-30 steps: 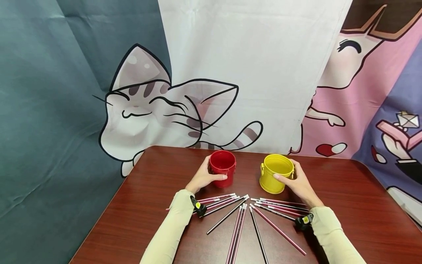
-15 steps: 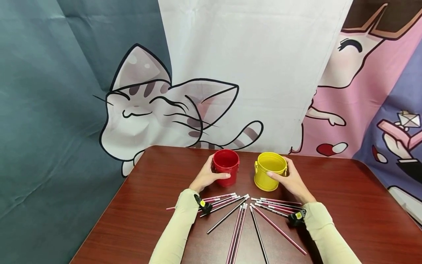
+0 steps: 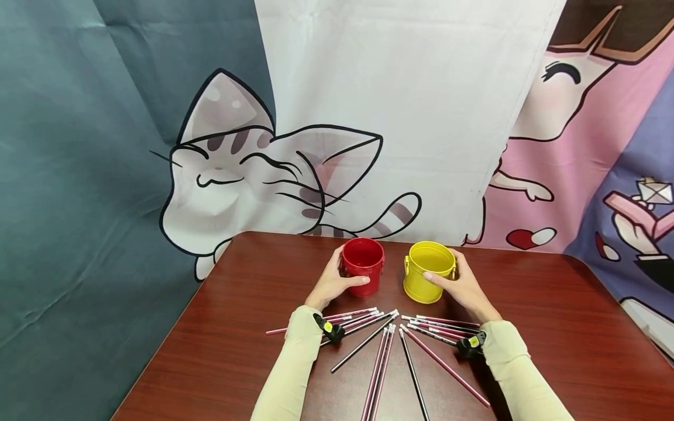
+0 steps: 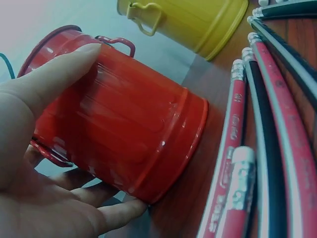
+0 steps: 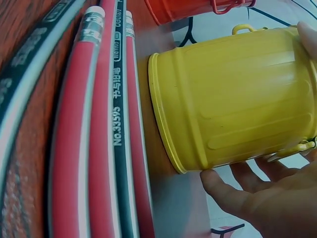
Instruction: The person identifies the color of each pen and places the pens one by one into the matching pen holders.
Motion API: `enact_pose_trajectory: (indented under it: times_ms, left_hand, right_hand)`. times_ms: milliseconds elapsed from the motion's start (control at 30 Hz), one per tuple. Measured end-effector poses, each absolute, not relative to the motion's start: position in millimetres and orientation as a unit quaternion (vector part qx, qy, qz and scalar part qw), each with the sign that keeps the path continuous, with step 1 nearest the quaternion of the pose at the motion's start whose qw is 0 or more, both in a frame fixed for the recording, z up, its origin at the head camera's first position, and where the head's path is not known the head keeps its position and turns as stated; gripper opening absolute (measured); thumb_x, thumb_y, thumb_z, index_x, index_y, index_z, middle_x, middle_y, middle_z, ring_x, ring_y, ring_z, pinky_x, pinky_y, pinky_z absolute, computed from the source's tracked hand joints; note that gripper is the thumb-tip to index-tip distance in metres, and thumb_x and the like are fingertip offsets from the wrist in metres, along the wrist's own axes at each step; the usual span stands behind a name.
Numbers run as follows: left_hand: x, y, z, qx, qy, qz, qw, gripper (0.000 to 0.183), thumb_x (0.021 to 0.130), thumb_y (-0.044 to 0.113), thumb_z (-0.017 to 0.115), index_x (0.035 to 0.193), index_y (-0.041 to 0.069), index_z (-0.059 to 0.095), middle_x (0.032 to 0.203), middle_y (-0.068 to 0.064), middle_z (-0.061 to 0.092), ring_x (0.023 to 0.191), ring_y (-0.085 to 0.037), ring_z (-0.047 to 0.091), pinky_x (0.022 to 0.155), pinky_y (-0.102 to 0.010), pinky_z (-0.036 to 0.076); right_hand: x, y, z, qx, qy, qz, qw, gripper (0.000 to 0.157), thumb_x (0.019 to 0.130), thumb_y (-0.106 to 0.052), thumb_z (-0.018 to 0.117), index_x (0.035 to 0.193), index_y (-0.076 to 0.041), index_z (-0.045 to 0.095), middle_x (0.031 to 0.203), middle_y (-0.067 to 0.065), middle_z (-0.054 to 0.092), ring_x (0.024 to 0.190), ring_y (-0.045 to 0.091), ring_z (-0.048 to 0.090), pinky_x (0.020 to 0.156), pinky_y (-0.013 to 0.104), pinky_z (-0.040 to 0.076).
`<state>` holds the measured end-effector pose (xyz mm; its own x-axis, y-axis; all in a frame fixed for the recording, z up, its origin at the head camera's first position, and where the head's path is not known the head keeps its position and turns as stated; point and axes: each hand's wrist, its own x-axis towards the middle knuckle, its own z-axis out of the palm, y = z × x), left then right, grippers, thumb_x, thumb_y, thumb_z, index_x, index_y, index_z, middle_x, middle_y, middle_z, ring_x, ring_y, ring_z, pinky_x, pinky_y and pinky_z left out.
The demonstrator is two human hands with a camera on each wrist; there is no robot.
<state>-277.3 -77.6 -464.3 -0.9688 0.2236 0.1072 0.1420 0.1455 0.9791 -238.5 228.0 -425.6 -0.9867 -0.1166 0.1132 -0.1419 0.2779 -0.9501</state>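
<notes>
Near the far side of the table stand two small metal buckets, a red one (image 3: 371,272) and a yellow one (image 3: 418,284), with a narrow gap between them. My left hand (image 3: 332,283) grips the red bucket from its left, thumb across the front and fingers around the far side. From the right, my right hand (image 3: 466,290) holds the yellow bucket the same way, thumb on its front. In the wrist views, fingers support both the red bucket (image 4: 133,114) and the yellow bucket (image 5: 237,94) low on the side. Both look upright; their inside bottoms are hidden.
Several eraser-tipped pencils, pink and black, fan out in front of the buckets: a left group (image 3: 360,321), a middle group (image 3: 380,368) and a right group (image 3: 444,369). The brown table (image 3: 210,345) ends at a cartoon-printed cloth (image 3: 337,88) behind.
Both buckets have come closer together: my left hand has moved the red one right, and my right hand the yellow one left. The pencils have stayed where they were.
</notes>
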Motion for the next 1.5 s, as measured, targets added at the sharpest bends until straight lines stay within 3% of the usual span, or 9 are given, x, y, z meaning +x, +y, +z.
enact_pose_trajectory:
  times_ms: [133,400,533,867,1167,1333,1433,1500]
  left_hand:
    - [-278,-79,-466,0.114,0.757,0.643,0.03,0.088,0.065,0.028,0.082,0.136,0.031,0.031,0.133,0.008,0.043,0.126,-0.017,0.036,0.099,-0.043,0.039]
    - [-281,-76,-468,0.12,0.755,0.644,0.032,0.088,0.066,0.029,0.082,0.137,0.029,0.031,0.134,0.006,0.043,0.127,-0.018,0.035,0.1,-0.043,0.039]
    - [-279,-77,-469,0.124,0.753,0.645,0.033,0.088,0.067,0.029,0.081,0.138,0.031,0.029,0.135,0.007,0.043,0.126,-0.017,0.036,0.099,-0.042,0.039]
    - [-263,-81,-465,0.084,0.762,0.643,-0.006,0.09,0.066,0.036,0.081,0.139,0.033,0.028,0.139,0.001,0.039,0.127,-0.025,0.035,0.098,-0.047,0.039]
    - [-260,-71,-472,0.099,0.76,0.641,-0.034,0.092,0.067,0.034,0.081,0.14,0.031,0.024,0.135,0.005,0.042,0.124,-0.02,0.037,0.097,-0.046,0.04]
    - [-252,-71,-454,0.111,0.77,0.627,-0.033,0.093,0.071,0.029,0.079,0.143,0.026,0.021,0.138,0.0,0.039,0.126,-0.023,0.035,0.096,-0.048,0.04]
    - [-245,-70,-440,0.128,0.768,0.626,-0.027,0.09,0.073,0.019,0.076,0.144,0.018,0.02,0.141,-0.004,0.036,0.127,-0.025,0.033,0.097,-0.05,0.039]
    - [-246,-70,-440,0.126,0.769,0.626,-0.026,0.089,0.074,0.018,0.076,0.144,0.018,0.021,0.14,-0.004,0.036,0.127,-0.025,0.033,0.096,-0.049,0.04]
  right_hand:
    - [-242,230,-431,0.08,-0.797,0.598,0.011,0.077,0.081,-0.023,0.07,0.139,-0.007,0.022,0.132,0.015,0.038,0.117,0.029,0.04,0.098,0.042,0.032]
    - [-252,239,-452,0.064,-0.805,0.59,0.018,0.076,0.081,-0.028,0.07,0.14,-0.016,0.024,0.13,0.006,0.04,0.113,0.018,0.042,0.096,0.035,0.036]
    - [-252,240,-455,0.072,-0.803,0.591,0.022,0.076,0.081,-0.029,0.07,0.14,-0.015,0.023,0.13,0.006,0.039,0.113,0.019,0.042,0.098,0.039,0.035]
    - [-238,246,-450,0.064,-0.811,0.582,-0.004,0.089,0.083,-0.031,0.068,0.145,-0.016,0.007,0.143,0.017,0.026,0.127,0.035,0.032,0.102,0.058,0.027]
    - [-215,260,-443,0.017,-0.837,0.546,-0.011,0.093,0.084,-0.038,0.065,0.146,-0.014,0.001,0.144,0.022,0.023,0.131,0.04,0.027,0.101,0.06,0.027]
    - [-204,270,-446,0.007,-0.857,0.515,-0.015,0.089,0.084,-0.043,0.063,0.144,-0.011,0.005,0.143,0.023,0.024,0.129,0.043,0.028,0.098,0.062,0.029]
    - [-198,276,-445,0.017,-0.872,0.489,-0.013,0.08,0.085,-0.043,0.062,0.139,-0.007,0.016,0.138,0.025,0.03,0.124,0.043,0.034,0.095,0.06,0.033]
    - [-195,281,-443,0.034,-0.89,0.456,0.0,0.068,0.086,-0.042,0.061,0.132,-0.004,0.029,0.129,0.024,0.04,0.116,0.039,0.043,0.091,0.053,0.041]
